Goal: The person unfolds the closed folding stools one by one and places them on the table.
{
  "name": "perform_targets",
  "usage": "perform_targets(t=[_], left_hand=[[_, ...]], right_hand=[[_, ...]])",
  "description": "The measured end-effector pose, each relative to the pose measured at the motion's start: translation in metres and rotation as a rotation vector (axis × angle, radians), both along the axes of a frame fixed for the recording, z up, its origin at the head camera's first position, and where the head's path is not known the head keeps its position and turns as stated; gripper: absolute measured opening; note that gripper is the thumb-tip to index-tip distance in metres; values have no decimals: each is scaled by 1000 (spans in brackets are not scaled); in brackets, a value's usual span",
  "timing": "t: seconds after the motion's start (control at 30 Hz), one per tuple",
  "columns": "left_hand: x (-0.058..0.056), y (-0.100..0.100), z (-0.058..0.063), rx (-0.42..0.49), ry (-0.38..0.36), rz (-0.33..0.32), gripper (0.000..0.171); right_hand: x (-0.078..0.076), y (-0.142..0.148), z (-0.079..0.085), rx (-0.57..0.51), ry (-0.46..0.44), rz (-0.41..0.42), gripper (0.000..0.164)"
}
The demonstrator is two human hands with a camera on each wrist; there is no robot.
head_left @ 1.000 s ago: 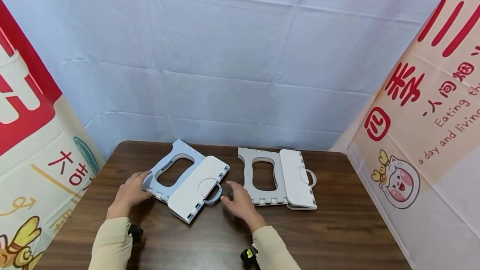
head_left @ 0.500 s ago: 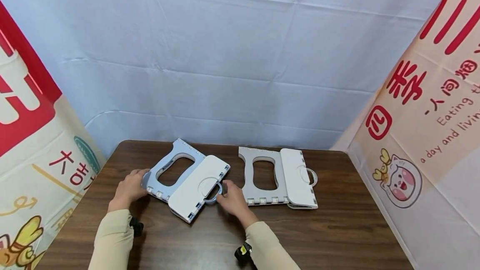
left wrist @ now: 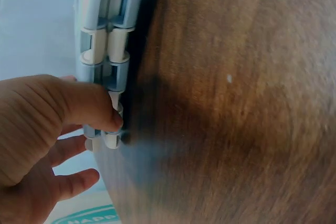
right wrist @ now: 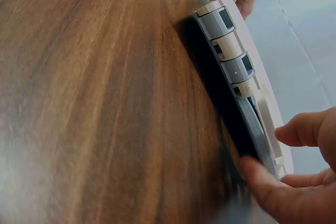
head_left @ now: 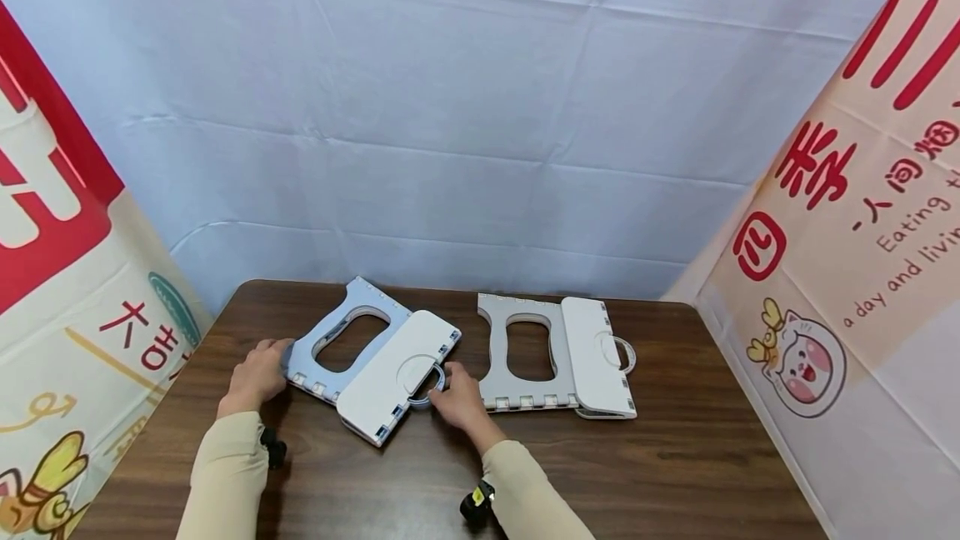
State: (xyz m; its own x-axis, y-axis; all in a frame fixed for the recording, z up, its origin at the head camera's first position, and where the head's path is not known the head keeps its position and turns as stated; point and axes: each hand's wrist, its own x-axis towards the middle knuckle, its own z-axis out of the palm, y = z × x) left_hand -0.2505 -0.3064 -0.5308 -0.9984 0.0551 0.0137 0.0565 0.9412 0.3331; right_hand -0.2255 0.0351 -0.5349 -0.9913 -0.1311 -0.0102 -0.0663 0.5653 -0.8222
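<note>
A blue-and-white folding stool point(head_left: 393, 373) lies folded and slanted on the left half of the table, with a white panel over its blue frame. My left hand point(head_left: 258, 373) holds its left corner; in the left wrist view the thumb lies over the hinged edge, the fingers partly hidden behind. At the opposite edge, my right hand point(head_left: 459, 397) is at the blue loop handle point(head_left: 429, 386). In the right wrist view its fingertips point(right wrist: 289, 132) pinch that edge from both sides. A grey-and-white folding stool point(head_left: 525, 394) lies folded to the right, touched by neither hand.
The brown wooden table point(head_left: 660, 473) has its far edge near a pale blue cloth backdrop point(head_left: 450, 148). Printed cloths hang at both sides, the right one point(head_left: 847, 273) with red lettering. Each wrist bears a small black camera point(head_left: 477, 505).
My right hand has moved left onto the blue stool's handle from beside it. My left hand has shifted slightly left and lower around the stool's corner. Both stools stay practically in place.
</note>
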Motion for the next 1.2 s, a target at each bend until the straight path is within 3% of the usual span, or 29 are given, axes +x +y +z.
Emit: perform_targets(t=[0.17, 0.23, 0.63, 0.9, 1.2], left_hand=[[-2, 4, 0, -32, 45, 7, 45], [-4, 7, 1, -36, 51, 9, 41], [-5, 11, 0, -53, 21, 39, 34], [-4, 11, 1, -45, 3, 36, 34], [-1, 9, 3, -50, 30, -4, 36]], right_hand=[[-1, 0, -8, -297, -119, -4, 50], [-1, 0, -11, -365, -147, -20, 49], [6, -1, -17, -480, -112, -25, 46], [8, -6, -20, -668, -261, -121, 46], [14, -4, -8, -854, -281, -123, 36]])
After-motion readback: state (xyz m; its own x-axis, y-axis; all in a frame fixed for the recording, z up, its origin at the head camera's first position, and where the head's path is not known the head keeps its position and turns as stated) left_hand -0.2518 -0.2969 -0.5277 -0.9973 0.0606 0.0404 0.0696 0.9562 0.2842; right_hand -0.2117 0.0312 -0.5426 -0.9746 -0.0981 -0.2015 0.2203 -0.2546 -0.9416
